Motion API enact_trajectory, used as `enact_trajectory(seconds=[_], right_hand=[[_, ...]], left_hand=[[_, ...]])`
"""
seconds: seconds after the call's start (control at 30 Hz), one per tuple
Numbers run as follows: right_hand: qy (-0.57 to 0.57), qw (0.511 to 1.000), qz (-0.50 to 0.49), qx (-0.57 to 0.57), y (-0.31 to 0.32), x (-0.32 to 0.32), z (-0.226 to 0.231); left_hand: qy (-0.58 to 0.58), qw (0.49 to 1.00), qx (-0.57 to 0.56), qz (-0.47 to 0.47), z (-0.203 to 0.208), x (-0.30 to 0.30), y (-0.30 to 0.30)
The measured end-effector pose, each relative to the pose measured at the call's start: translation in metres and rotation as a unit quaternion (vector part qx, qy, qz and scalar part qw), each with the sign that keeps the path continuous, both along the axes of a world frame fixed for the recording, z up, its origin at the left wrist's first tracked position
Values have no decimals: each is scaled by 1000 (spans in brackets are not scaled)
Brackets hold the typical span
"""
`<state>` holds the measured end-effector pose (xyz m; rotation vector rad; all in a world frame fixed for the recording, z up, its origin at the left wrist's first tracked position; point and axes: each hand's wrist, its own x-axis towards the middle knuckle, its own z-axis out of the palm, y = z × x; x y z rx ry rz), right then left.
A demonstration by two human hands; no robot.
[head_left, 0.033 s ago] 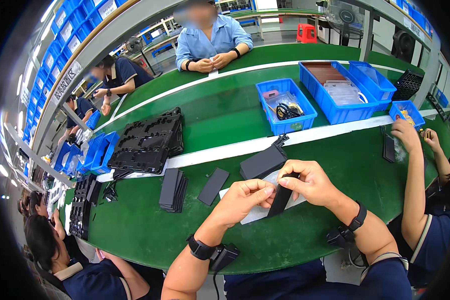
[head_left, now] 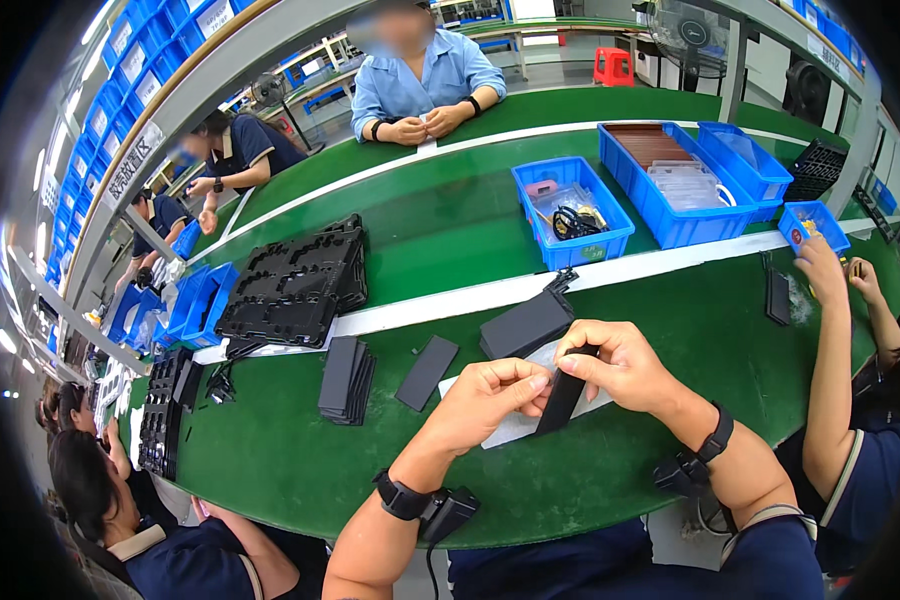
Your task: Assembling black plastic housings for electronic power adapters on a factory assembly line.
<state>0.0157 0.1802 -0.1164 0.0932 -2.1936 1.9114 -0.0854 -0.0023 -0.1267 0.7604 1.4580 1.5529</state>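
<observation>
My right hand [head_left: 618,366] grips the upper end of a flat, narrow black rectangular piece [head_left: 567,400], thumb in front and fingers curled over the top. Tilted on its edge, the piece stands above a white sheet [head_left: 500,432]. At its left side, my left hand [head_left: 487,402] is closed in a pinch, thumb against forefinger; what lies between those fingertips is too small to make out. Just behind my hands lies a stack of dark rectangular pieces [head_left: 526,322]. One single dark piece [head_left: 427,373] rests left of the sheet, beside another stack of dark pieces [head_left: 345,382].
Black moulded trays [head_left: 292,282] are piled at the left. Beyond a white strip stand a blue bin of cables [head_left: 574,212] and a larger blue bin [head_left: 705,222]. A co-worker's hand [head_left: 822,268] reaches by a small blue bin [head_left: 813,222] at the right. Another person sits opposite.
At the right, the co-worker's hand has shifted slightly down and to the right by the small blue bin. My own hands and the black piece look unmoved.
</observation>
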Motion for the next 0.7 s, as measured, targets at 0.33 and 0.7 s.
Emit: enact_trajectory(seconds=[0.33,0.7], right_hand=[[-33,999,-15,-22,-3,2,3],[24,988,-126,86,-15,-3,-7]], left_hand=[[55,997,12,46,4,7,-1],[437,882,-31,171,3,23,10]])
